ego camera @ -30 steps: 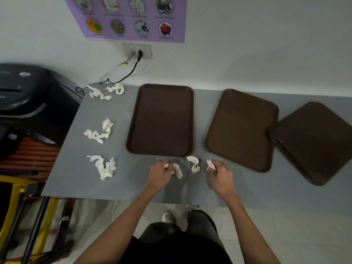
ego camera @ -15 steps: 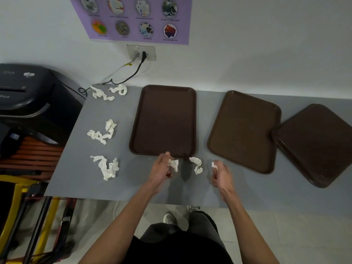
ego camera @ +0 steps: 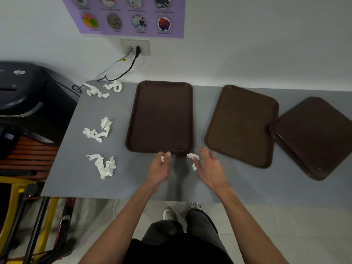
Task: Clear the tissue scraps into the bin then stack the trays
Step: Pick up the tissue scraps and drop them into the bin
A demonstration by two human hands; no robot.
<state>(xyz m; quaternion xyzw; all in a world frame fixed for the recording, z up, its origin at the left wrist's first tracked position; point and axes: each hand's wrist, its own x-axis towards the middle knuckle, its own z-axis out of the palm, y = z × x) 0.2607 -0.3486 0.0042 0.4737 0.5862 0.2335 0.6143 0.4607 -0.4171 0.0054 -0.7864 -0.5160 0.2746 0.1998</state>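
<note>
The left hand (ego camera: pixel 159 166) and right hand (ego camera: pixel 209 168) are bare, as are both forearms (ego camera: pixel 126 216). Nearer come a black top (ego camera: pixel 177 252), dark grey trousers (ego camera: pixel 202 221) and one pale grey shoe (ego camera: pixel 168 214).

I place everything from the first tray (ego camera: pixel 162 115) on the desk (ego camera: pixel 133 183). To its right lies a second tray (ego camera: pixel 242 124), and farther right a third tray (ego camera: pixel 312 136). To its left, three lots of tissue run back to front: the far scraps (ego camera: pixel 97 91), the middle scraps (ego camera: pixel 99 130) and the near scraps (ego camera: pixel 103 165). Farther left, off the desk, stands the bin (ego camera: pixel 22 96). Just before its near edge is my left grip (ego camera: pixel 159 168) with a small scrap (ego camera: pixel 162 159) in it. Before its near right corner is my right grip (ego camera: pixel 209 168), a loose scrap (ego camera: pixel 192 156) at its fingertips. Behind it, on the wall, is a socket (ego camera: pixel 135 47).
</note>
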